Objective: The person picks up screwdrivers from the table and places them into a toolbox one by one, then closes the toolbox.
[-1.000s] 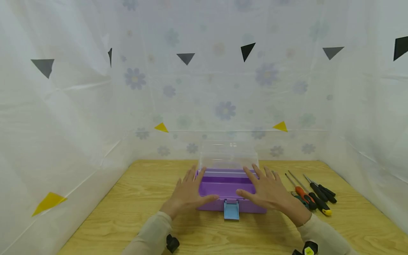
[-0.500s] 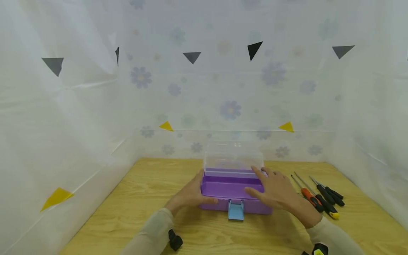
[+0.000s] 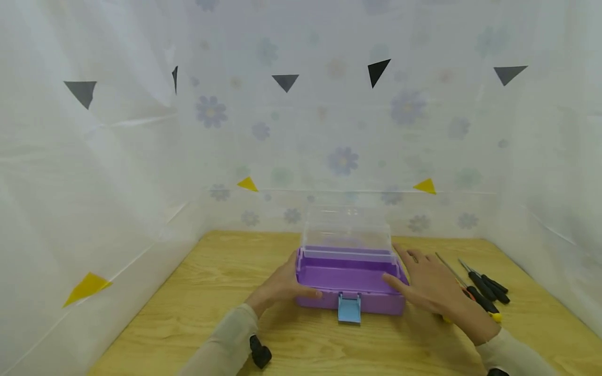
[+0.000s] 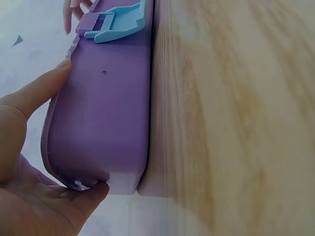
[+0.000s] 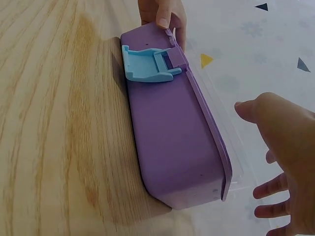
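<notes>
A purple plastic toolbox (image 3: 381, 303) stands on the wooden table, its clear lid (image 3: 345, 230) raised at the back. Its inside looks bare in the head view. The light blue latch (image 3: 349, 312) hangs down at the front. My left hand (image 3: 280, 283) holds the box's left end, the thumb on the front rim and the fingers against the end wall, as the left wrist view shows. Beside the right end is my right hand (image 3: 430, 282), fingers spread and thumb out. In the right wrist view this hand (image 5: 290, 142) appears apart from the box wall.
Several screwdrivers (image 3: 482, 286) lie on the table to the right, partly hidden behind my right hand. White plastic sheeting (image 3: 301, 130) with flowers and coloured triangles hangs around the back and sides of the wooden table (image 3: 226, 261).
My left hand has come down onto the toolbox's left end and taken hold there. The right hand has moved right, from above the box to beside its right end. The head view has shifted slightly.
</notes>
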`<action>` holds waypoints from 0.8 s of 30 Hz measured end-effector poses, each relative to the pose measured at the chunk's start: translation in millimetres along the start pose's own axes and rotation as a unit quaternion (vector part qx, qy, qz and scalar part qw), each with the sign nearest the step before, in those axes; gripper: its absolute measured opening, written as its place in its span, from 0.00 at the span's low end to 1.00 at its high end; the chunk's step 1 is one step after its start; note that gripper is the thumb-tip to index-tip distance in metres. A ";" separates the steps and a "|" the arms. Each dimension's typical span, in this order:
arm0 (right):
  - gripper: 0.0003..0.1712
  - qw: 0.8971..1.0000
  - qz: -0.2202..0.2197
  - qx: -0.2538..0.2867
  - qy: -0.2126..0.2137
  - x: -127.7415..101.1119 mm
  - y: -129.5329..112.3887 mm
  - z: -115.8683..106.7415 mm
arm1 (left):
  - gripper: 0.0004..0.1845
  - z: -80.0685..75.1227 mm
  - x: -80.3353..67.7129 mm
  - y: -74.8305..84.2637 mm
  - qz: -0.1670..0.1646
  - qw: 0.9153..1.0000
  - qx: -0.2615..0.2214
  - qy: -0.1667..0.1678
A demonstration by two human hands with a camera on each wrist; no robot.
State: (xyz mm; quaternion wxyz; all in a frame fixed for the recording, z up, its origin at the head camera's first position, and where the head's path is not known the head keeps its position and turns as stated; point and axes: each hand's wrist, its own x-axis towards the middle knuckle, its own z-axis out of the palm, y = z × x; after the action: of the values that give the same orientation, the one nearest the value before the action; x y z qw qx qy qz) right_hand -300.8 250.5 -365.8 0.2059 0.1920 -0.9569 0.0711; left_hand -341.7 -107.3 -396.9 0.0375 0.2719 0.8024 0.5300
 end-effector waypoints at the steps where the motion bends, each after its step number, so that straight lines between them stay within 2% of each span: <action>1: 0.51 1.000 0.000 -0.004 0.000 -0.8 1.8 0.2 | 0.67 -0.1 -0.1 -0.2 -0.004 1.000 0.004 0.002; 14: 0.50 1.000 0.015 0.009 -0.024 -9.8 14.8 2.9 | 0.65 -1.5 0.0 -4.0 -0.014 1.000 -0.010 -0.011; 22: 0.48 0.998 0.053 0.019 -0.037 -19.6 21.4 1.2 | 0.65 -0.9 0.9 -4.6 -0.006 1.000 -0.011 -0.019; 24: 0.46 0.998 0.051 0.020 -0.036 -22.5 23.4 0.4 | 0.65 -0.5 0.7 -4.5 -0.008 1.000 -0.011 -0.018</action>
State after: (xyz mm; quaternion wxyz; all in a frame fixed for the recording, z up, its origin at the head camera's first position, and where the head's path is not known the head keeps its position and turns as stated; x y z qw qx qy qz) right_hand -291.3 279.4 -377.0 0.1636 0.1492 -0.9707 0.0937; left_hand -344.3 -108.7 -400.4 0.0597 0.2745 0.7979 0.5334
